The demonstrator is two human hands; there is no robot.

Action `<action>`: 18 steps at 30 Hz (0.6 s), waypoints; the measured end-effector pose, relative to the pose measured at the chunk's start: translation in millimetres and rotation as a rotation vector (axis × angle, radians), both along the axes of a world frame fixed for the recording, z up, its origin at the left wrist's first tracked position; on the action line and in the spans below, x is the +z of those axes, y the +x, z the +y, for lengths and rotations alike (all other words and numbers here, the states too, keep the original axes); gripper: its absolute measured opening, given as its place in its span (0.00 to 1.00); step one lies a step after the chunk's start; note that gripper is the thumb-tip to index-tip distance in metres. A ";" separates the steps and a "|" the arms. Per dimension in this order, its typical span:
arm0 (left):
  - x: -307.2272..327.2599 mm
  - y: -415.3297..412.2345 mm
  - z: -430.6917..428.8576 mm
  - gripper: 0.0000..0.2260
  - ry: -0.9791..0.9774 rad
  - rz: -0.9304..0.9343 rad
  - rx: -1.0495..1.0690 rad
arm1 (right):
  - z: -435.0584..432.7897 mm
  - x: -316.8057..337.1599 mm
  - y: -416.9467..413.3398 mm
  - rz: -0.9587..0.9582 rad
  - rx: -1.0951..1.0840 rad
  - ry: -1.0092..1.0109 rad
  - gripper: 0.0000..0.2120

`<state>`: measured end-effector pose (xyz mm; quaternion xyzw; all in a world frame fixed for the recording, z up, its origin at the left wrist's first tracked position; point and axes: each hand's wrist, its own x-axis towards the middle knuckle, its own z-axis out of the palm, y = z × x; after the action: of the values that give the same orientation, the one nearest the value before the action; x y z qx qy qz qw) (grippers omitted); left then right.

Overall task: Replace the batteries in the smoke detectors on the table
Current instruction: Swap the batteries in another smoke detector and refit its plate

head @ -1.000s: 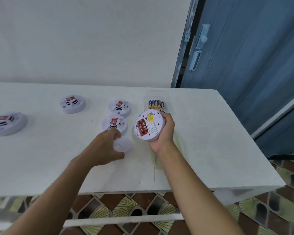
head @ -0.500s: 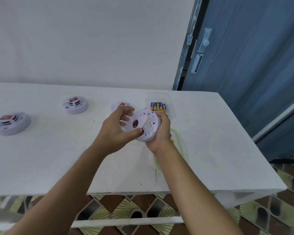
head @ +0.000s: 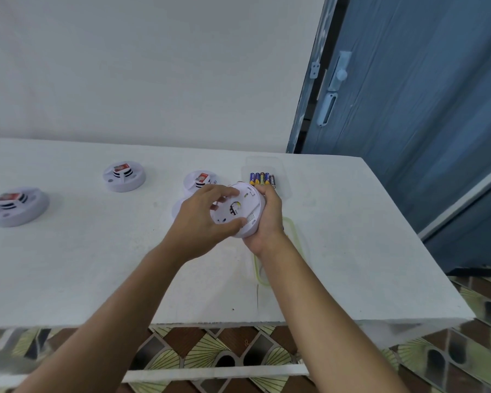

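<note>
White table (head: 97, 273) against a pale wall, with a blue door (head: 423, 109) to the right. Above its middle, lifted clear of the top, is the smoke detector (head: 254, 220) being worked on, back side up. The right hand (head: 270, 219) cups its body from the far side, fingers wrapped round the rim. The left hand (head: 199, 222) has fingers and thumb curled round the round back cover (head: 233, 209) and sits it flat on the body. This looks like the twist step on the cover. Whether it is being locked on or taken off cannot be read from here.

If it is closing, the next move calls for a steady right-hand hold while the left turns the cover until the tabs catch. Then the unit goes down and another comes up.

Just behind the hands, a row of batteries (head: 262, 179) lies in a clear tray (head: 281, 171). Three other detectors (head: 124, 176) (head: 200, 179) (head: 17, 205) sit further left, well apart, each showing a red label. A clear tub with a greenish rim (head: 294, 234) lies under the right wrist.
</note>
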<state>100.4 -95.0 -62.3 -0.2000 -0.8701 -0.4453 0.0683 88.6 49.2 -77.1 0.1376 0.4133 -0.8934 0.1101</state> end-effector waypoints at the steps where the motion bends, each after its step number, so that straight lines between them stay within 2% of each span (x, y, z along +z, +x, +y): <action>1: -0.3 -0.4 -0.4 0.22 -0.004 -0.002 0.001 | -0.1 -0.1 -0.4 -0.001 0.003 0.000 0.18; 12: -1.6 -0.7 -2.6 0.21 0.067 -0.045 -0.011 | -4.0 1.9 -3.9 -0.004 -0.004 -0.012 0.18; 16: -6.8 4.0 -0.9 0.20 0.141 -0.023 -0.005 | -4.7 4.3 -6.2 -0.017 0.021 -0.041 0.22; 18: -10.4 6.4 0.3 0.20 0.170 -0.013 0.001 | -2.4 4.8 -7.8 -0.022 0.042 -0.056 0.20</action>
<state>106.8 -94.7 -72.7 -0.1899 -0.8296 -0.5190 0.0796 80.8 46.8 -72.4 0.1354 0.3898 -0.9005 0.1370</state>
